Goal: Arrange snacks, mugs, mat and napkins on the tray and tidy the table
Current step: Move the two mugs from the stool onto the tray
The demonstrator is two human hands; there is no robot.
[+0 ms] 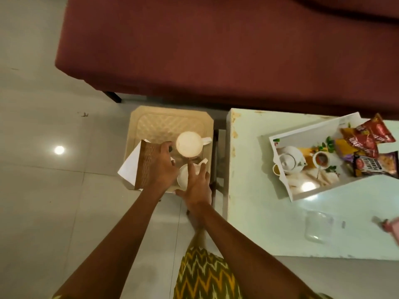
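Two white mugs stand on a beige plastic stool (151, 117): the far mug (190, 143) upright with its handle to the right, the near mug (183, 175) partly under my right hand (197, 186). That hand's fingers are spread straight over the near mug. My left hand (160, 169) grips the right edge of a brown woven mat (145, 165), which is tilted over a white napkin (129, 167). On the pale green table (259, 223) lies a white tray (306, 186) printed with a teapot picture, and several snack packets (367, 143) lie on its right end.
A maroon sofa (216, 50) runs along the back, close behind the stool and table. A clear plastic item (317, 227) lies on the table's near part, and a pink thing (388, 227) shows at the right edge. Tiled floor (54, 190) spreads to the left.
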